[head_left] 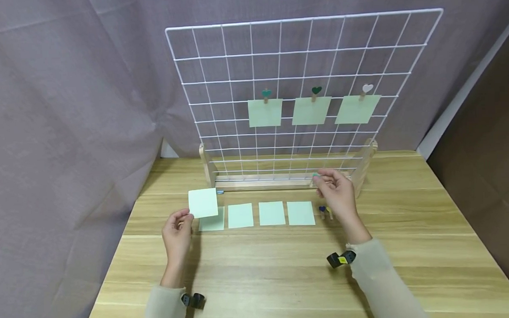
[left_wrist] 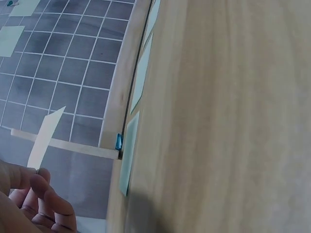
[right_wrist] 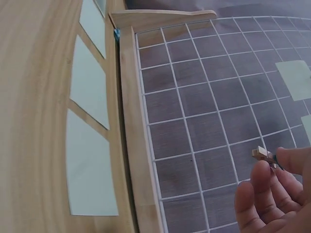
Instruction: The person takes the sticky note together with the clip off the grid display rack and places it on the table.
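My left hand (head_left: 177,233) pinches a pale green paper square (head_left: 203,202) by its lower left corner, thumb against the fingers. The sheet is held up above the table and overlaps the leftmost of the lying squares in the head view. Between thumb and forefinger, my right hand (head_left: 339,194) grips a small wooden clothespin (right_wrist: 262,154) with a teal top, partly hidden by the fingers. That hand is in front of the lower right of a white wire grid (head_left: 304,18). Three squares (head_left: 265,113) hang there from heart-topped clothespins (head_left: 316,90).
Several pale green squares (head_left: 240,215) lie in a row before the grid's wooden base (head_left: 259,183). Two more clothespins, one with a dark blue heart (head_left: 321,209) and one yellow (head_left: 329,211), lie below the right hand. A small blue item (head_left: 220,192) lies by the base's left foot.
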### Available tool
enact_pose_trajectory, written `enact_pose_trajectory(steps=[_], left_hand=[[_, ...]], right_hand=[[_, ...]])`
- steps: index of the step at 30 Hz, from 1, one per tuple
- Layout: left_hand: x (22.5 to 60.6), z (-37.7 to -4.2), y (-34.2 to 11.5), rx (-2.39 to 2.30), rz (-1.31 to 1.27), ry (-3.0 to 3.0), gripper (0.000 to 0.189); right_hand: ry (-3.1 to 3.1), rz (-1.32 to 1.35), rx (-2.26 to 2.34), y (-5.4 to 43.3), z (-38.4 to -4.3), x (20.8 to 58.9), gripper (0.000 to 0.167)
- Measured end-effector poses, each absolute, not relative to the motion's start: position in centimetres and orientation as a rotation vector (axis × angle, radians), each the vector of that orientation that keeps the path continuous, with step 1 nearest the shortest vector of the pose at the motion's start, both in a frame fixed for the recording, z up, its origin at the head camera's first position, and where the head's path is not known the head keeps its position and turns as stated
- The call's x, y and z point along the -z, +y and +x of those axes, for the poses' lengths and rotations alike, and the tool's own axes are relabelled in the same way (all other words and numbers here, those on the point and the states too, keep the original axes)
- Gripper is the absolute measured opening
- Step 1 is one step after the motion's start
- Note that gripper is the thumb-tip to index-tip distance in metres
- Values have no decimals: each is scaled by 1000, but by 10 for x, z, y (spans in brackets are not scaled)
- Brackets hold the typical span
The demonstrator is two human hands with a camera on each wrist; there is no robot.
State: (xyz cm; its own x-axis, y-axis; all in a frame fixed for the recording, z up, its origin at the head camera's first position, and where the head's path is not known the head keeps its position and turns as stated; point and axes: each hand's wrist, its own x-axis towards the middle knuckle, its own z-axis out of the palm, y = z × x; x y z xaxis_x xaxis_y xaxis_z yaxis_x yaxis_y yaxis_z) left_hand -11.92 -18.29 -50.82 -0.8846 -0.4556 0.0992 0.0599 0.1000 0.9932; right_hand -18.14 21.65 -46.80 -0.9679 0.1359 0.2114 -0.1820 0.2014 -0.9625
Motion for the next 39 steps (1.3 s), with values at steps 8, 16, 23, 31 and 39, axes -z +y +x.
enact_pose_trajectory(steps=[8,16,23,31,39], left_hand=[[535,-115,-191,1852,440,-2016,17],[543,-108,-194,1809,445,-2084,14],[540,-97,-194,1802,488,-2093,16],[542,-82,-201,1793,564,-2179,17],[543,-73,-203,1766,632,-2217,15]], right_hand=[[-2249,15,-1875,221,-175,481,32],[-2360,-28,-1769,228,-166,493,30],[-2372,-58,-1843,230,-161,502,26],[-2461,-59,-1838,232,-158,510,28],[-2580,-31,-1755,240,-153,511,32]])
